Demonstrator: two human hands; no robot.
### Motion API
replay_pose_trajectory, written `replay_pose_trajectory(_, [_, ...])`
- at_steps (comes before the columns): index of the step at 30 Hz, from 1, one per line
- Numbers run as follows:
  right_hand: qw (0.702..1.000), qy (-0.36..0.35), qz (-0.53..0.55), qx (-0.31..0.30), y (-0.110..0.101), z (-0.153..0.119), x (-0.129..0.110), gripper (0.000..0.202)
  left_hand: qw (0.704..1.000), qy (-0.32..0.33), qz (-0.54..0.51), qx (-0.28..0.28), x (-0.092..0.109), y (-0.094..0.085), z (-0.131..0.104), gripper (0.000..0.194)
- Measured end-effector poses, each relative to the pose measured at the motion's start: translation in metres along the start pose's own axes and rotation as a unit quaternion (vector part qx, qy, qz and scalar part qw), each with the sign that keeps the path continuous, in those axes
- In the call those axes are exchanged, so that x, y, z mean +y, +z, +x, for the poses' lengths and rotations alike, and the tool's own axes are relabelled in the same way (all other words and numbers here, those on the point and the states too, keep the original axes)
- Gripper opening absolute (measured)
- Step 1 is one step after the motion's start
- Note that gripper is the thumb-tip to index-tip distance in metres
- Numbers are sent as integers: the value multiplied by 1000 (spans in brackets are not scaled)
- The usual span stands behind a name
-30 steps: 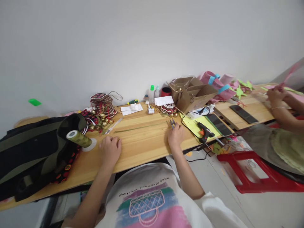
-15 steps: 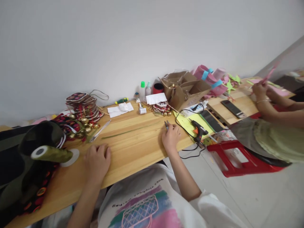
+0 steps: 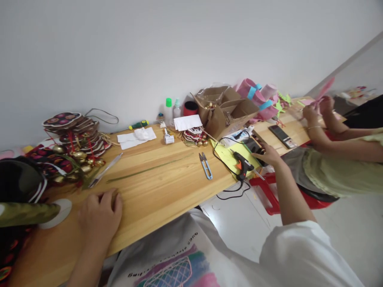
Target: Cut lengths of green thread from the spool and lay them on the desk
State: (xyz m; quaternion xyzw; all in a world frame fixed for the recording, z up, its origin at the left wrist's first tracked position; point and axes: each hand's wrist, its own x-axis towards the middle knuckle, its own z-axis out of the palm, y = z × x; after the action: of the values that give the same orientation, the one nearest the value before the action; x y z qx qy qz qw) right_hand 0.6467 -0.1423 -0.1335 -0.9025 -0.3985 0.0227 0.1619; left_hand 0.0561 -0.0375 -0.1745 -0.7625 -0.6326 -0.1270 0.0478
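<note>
Left grip [image 3: 100, 212] rested loosely curled on the tabletop [image 3: 167, 191], underside hidden, any hold impossible to tell | Right grip [image 3: 269, 154] stretched partly spread over the phone [image 3: 252, 146], whether grasping could not be told | phone sat just beside the glue gun [image 3: 243, 165] | snips [image 3: 206, 166] lay unheld between the two

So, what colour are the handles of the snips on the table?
The snips' handles are light blue, clearest in the head view.

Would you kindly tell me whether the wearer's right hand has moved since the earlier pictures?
Yes: against the glue gun, the right hand has moved rightward, from the snips to the gun's far side.
</note>
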Motion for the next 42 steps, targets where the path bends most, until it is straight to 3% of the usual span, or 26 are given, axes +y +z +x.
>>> replay_pose_trajectory(3, [999, -3, -14, -47, 5, 6, 4, 75, 1000, -12, 4, -1, 2, -2, 0, 46])
replay_pose_trajectory(9, [998, 12, -6, -62, 4, 12, 5, 86, 1000, -6, 15, -12, 2, -3, 1, 49])
replay_pose_trajectory(19, [996, 71, 36, -31, 8, 11, 7, 87, 1000, -7, 16, -4, 2, -1, 1, 50])
replay_pose_trajectory(35, [997, 58, 15, -52, 7, 15, 8, 82, 1000, -1, 3, -16, 4, -6, 3, 55])
replay_pose_trajectory(40, [998, 55, 22, -32, 11, 10, 10, 89, 1000, -3, -1, -8, 2, -4, 3, 50])
replay_pose_trajectory(42, [1000, 21, 12, 4, 11, 3, 9, 83, 1000, 1, -5, 0, 1, -3, 3, 47])
